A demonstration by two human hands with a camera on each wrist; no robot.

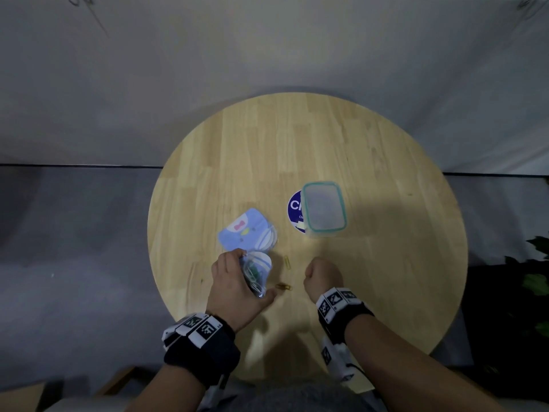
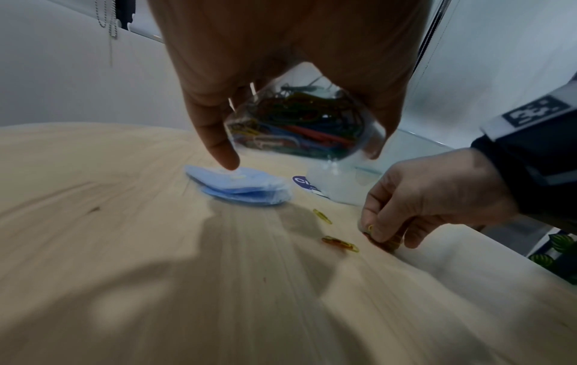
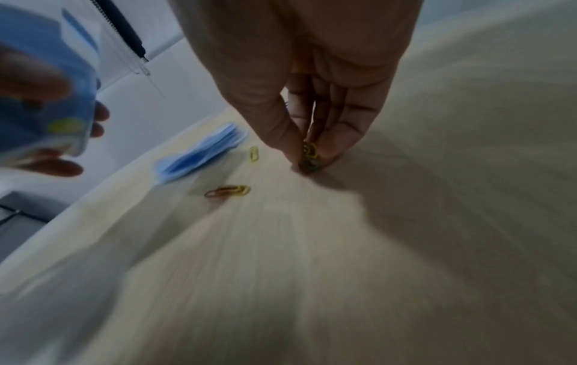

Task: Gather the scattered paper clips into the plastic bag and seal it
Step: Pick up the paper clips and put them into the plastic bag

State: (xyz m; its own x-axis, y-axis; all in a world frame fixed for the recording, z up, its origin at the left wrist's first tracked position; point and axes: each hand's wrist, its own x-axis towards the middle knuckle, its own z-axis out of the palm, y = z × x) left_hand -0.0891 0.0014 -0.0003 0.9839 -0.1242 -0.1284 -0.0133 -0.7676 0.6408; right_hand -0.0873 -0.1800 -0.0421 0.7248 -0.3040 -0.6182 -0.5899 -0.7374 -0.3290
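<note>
My left hand (image 1: 237,281) grips a small clear plastic bag (image 1: 256,273) with blue print, held just above the round wooden table (image 1: 371,179). Coloured paper clips fill the plastic bag (image 2: 296,126) in the left wrist view. My right hand (image 1: 322,276) is curled with its fingertips down on the wood, pinching a few paper clips (image 3: 310,154), yellow and green. One yellow clip (image 1: 287,262) lies between my hands. A pair of overlapping clips (image 1: 283,287), brown and yellow, lies nearer to me.
A stack of blue printed bags (image 1: 248,231) lies beyond my left hand. A clear lidded box with a teal rim (image 1: 324,210) stands further right on a blue round sticker (image 1: 294,207). Dark plant leaves (image 1: 534,263) show past the table's right edge.
</note>
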